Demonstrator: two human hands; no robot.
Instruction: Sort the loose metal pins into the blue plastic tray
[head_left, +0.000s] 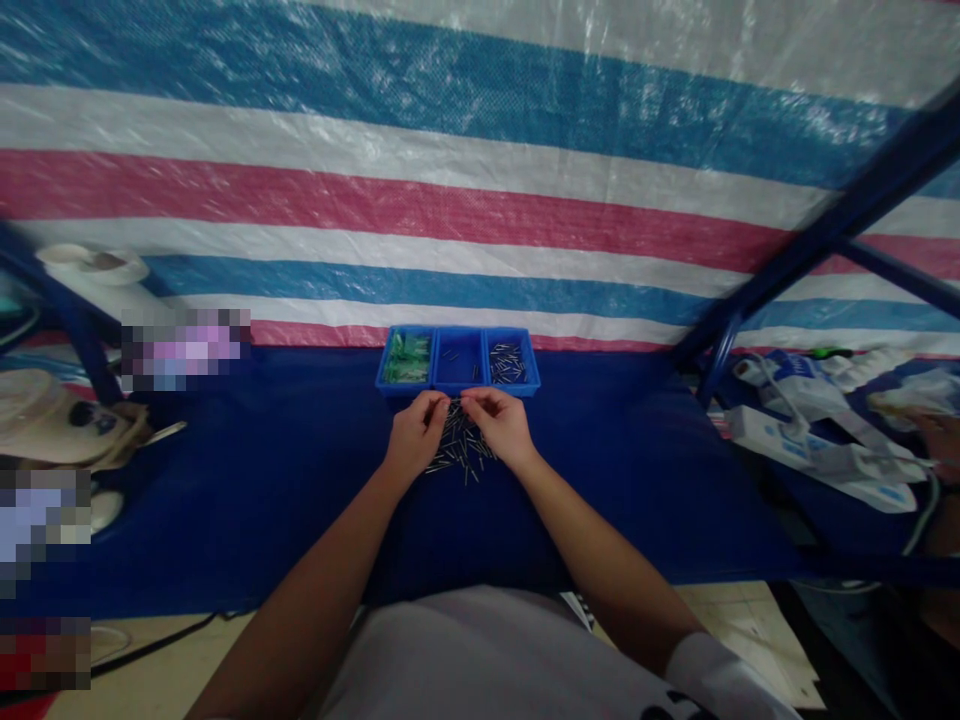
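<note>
Both my hands rest on a dark blue table cover [262,480], over a loose pile of small thin metal pins [461,450]. My left hand [415,436] is curled, its fingertips pinched together above the pile. My right hand [501,425] is curled the same way, fingertips pinched close to the left hand's. What the fingers hold is too small to make out. Just beyond the hands stands a blue three-compartment tray [457,361]: green pieces [406,359] on the left, a few pins in the middle, several metal pins [508,364] on the right.
A striped blue, white and red tarpaulin [480,180] hangs behind the table. White power strips with cables [810,440] lie at the right by a blue metal frame [825,230]. A paper roll [94,265] and cluttered items sit at the left.
</note>
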